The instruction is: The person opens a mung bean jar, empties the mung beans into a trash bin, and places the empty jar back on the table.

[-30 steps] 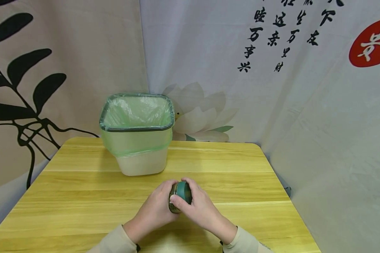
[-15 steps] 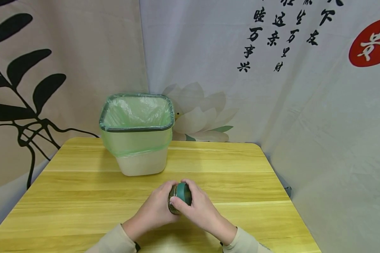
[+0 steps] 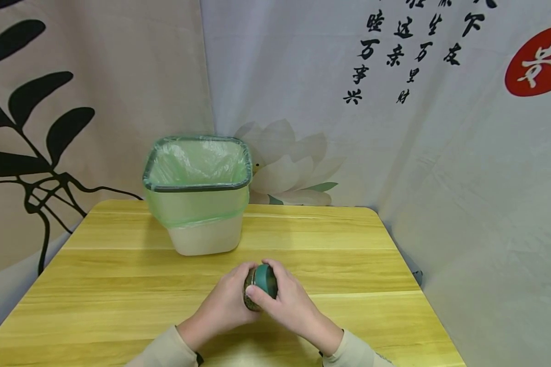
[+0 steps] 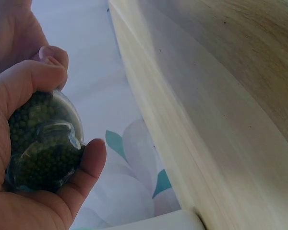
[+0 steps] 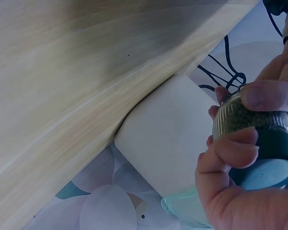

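A small glass jar [image 4: 43,158] of round green beans, likely mung beans, is held between both hands over the table, tilted on its side. In the head view my left hand [image 3: 225,302] grips the glass body from the left, its fingers curled round it. My right hand [image 3: 295,305] holds the teal lid [image 3: 263,278] end, thumb across the near side. The lid is on the jar. Ribbed glass [image 5: 225,120] shows beside the lid in the right wrist view. The left wrist view shows the beans through the jar's base.
A white bin [image 3: 206,239] lined with a green plastic bag [image 3: 197,206] stands at the back left of the wooden table [image 3: 349,265]. Behind the table hangs a printed cloth [image 3: 294,61] with dark characters and a lotus.
The jar and both hands are almost still, only a very slight shift downward from the first frame. Both hands keep their hold on the jar.
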Tool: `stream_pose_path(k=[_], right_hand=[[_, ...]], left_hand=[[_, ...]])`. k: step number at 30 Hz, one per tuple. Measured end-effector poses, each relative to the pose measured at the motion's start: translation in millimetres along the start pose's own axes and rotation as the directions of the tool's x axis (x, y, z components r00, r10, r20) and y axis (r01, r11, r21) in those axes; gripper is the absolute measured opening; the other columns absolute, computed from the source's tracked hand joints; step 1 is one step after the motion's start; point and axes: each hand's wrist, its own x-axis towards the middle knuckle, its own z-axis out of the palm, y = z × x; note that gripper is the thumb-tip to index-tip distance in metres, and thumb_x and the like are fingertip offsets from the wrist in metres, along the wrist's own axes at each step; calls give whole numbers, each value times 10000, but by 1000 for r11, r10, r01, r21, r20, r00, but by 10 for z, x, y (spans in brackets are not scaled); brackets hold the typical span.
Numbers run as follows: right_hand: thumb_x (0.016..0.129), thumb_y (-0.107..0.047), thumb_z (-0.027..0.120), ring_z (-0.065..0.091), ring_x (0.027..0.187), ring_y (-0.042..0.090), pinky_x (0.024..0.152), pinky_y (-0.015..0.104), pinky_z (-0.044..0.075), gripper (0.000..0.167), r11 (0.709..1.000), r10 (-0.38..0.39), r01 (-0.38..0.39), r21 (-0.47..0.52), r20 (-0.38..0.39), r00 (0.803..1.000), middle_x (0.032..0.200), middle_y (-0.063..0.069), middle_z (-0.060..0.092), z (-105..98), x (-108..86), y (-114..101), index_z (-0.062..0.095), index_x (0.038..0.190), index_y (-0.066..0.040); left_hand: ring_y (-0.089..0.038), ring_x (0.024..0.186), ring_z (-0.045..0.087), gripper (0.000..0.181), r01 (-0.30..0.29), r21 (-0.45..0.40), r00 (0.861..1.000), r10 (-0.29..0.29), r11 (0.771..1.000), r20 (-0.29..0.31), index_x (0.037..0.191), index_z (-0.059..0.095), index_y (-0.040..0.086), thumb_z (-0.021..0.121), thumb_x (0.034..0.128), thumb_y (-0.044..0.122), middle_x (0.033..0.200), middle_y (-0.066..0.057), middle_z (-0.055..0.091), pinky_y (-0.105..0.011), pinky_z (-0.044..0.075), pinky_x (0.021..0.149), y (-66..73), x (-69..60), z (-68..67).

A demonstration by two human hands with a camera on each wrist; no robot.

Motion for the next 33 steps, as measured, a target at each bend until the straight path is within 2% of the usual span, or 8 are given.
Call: stream_pose_path(k=[4, 8, 16, 20, 23, 27, 33], right_hand=[[1063, -558, 591, 675, 1137, 241, 852, 363, 584, 695, 1000, 24, -24, 12, 7, 1000, 1390, 150, 657, -5, 12, -6, 441, 1581, -120], [1049, -583, 592, 679, 1080, 224, 814, 344, 583, 729, 996, 66, -67, 66, 25, 998, 1344, 185, 672, -15, 32, -18, 453, 1569, -91], [1013, -581, 640, 660, 1017, 194, 767, 305, 571, 711, 988, 90, -94, 124, 35, 995, 1274, 166, 680, -29, 33, -38, 500, 1504, -87], [1010, -590, 639, 664, 1025, 195, 775, 301, 576, 710, 988, 94, -96, 120, 29, 995, 1278, 154, 680, -20, 24, -30, 504, 1499, -93], [1003, -609, 638, 662, 1042, 197, 778, 298, 577, 729, 993, 80, -81, 87, 15, 997, 1313, 129, 668, -13, 9, -24, 491, 1519, -115], [1002, -616, 639, 658, 1063, 195, 782, 288, 579, 719, 999, 37, -37, 34, -8, 999, 1353, 86, 649, -7, -7, -23, 483, 1526, -149], [1006, -608, 639, 658, 1045, 186, 776, 278, 573, 678, 999, 22, -22, 24, -15, 1000, 1331, 72, 658, -8, -6, -34, 492, 1510, -178]], left_hand=[[-180, 1009, 683, 822, -20, 73, 999, 23, 997, -49, 1371, 561, 28, 948, 646, 45, 1208, -88, 687, -343, 623, 828, 13, 2, 22], [-213, 1047, 692, 820, -37, 142, 995, 49, 989, -86, 1368, 565, 21, 961, 651, 56, 1220, -104, 682, -390, 632, 856, 18, -7, 39], [-219, 1050, 692, 829, -48, 176, 993, 66, 983, -100, 1358, 569, 24, 968, 631, 55, 1215, -105, 684, -395, 634, 857, 23, -19, 46], [-207, 1034, 689, 823, -41, 147, 995, 54, 988, -83, 1360, 570, 19, 957, 635, 68, 1214, -101, 685, -390, 632, 844, 13, -16, 35], [-167, 1018, 685, 810, -1, 47, 999, 3, 999, -45, 1369, 570, 37, 949, 655, 88, 1210, -58, 688, -341, 623, 837, -15, -19, 19], [-129, 997, 676, 799, 45, -53, 999, -45, 998, 0, 1381, 564, 56, 934, 675, 114, 1197, -15, 688, -281, 603, 812, -52, -20, -1], [-135, 997, 674, 787, 33, -52, 999, -32, 998, 10, 1384, 559, 51, 921, 688, 118, 1206, -33, 686, -277, 603, 805, -43, -11, -13]])
